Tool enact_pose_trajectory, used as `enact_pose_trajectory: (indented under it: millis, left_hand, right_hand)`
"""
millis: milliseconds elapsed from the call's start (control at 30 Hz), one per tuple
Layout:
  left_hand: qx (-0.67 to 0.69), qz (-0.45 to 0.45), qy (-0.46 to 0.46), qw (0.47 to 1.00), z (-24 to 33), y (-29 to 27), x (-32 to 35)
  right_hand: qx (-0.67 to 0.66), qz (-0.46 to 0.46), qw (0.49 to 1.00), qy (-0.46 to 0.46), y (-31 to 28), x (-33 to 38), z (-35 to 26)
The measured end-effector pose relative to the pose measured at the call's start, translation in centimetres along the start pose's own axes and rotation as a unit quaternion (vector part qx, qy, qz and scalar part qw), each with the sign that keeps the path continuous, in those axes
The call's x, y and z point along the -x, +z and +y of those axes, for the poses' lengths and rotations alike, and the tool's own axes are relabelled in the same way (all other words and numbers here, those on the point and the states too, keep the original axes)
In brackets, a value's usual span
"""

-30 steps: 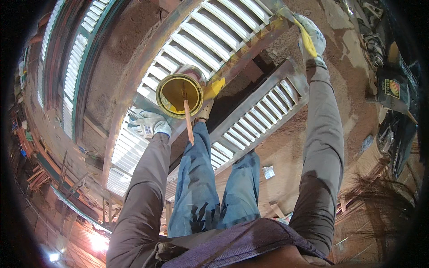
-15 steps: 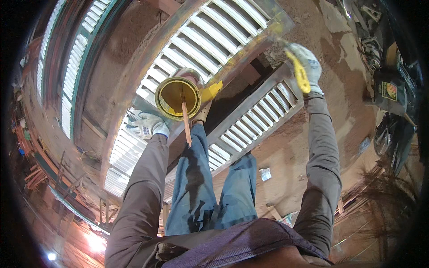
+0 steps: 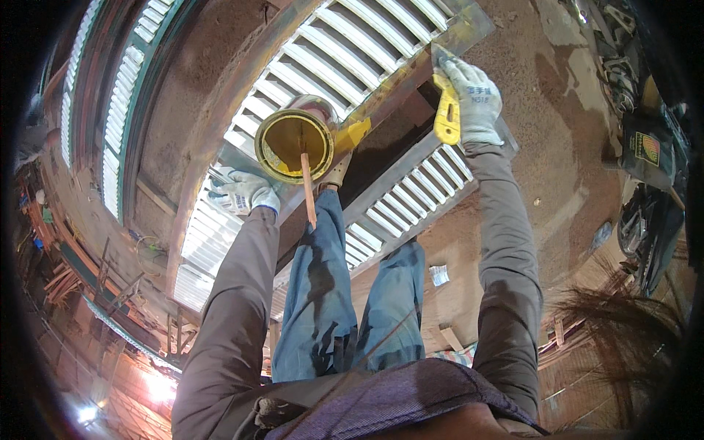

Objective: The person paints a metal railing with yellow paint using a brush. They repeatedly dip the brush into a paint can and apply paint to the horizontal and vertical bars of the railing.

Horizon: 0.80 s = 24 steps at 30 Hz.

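Head view, looking down past blue-jeaned knees: the right hand, in a white work glove, is closed around a yellow scraper at about one o'clock, its blade end pressed to the rail of a louvred shutter that lies flat and tilted across the upper half of the picture. The scraper sits inside the fist, handle toward the wrist and blade toward the shutter's far corner, so the tool runs out beyond the knuckles rather than beside them.

The left hand, also gloved, rests at about ten o'clock on the shutter's near rail, fingers spread flat and gripping nothing that I can see. Just beside it, toward twelve, stands an open tin with a yellow inside, and a wooden stick leans out of it toward the knees.

By its look the scraper is light and stiff, likely plastic, and best held by the thick handle. The shutter looks heavy and rigid in the frame, but its thin slats seem breakable; I would hold it by the rails, not the slats. The tin would tip easily and is probably slippery with wet contents.

A dirt floor lies under it all.
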<state>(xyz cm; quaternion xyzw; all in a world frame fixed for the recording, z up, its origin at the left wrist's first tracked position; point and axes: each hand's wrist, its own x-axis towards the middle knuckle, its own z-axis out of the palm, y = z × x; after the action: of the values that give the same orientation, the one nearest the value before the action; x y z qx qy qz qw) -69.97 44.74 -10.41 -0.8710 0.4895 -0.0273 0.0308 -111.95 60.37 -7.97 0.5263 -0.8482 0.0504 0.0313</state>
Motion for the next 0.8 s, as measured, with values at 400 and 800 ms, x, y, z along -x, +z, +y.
enact_pose_trajectory:
  millis: [400,800]
  left_hand:
    - [0.016,0.097,0.057,0.993,-1.9,3.2,-1.0]
    - [0.042,0.115,0.064,0.990,-2.4,4.9,-1.3]
  right_hand:
    - [-0.054,-0.024,0.998,0.012,-1.7,2.4,-5.5]
    - [-0.200,-0.156,0.966,-0.042,-4.4,6.0,-10.7]
